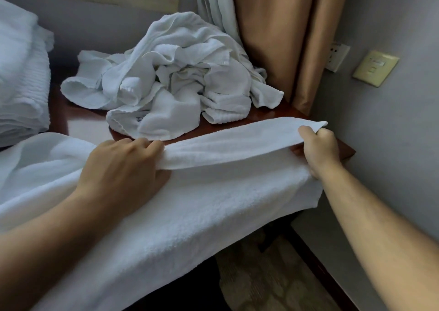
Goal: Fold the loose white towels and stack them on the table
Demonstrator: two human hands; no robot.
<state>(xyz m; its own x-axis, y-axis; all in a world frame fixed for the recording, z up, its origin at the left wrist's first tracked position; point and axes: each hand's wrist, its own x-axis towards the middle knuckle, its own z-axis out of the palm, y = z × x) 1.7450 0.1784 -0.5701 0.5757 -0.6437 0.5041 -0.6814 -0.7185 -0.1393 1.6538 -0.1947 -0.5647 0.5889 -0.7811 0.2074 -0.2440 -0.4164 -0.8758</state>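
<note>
Towel (213, 203) stretched between hands; left hand (123, 168), right hand (318, 144) pinching folded edge.

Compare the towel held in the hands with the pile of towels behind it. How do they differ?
The towel is stretched out smooth, with one edge lifted into a fold; the pile is crumpled and tangled. The left hand and right hand grip the towel; no hand touches the pile. The towel hangs over the near edge of the table; the pile sits farther back. Both are white.
</note>
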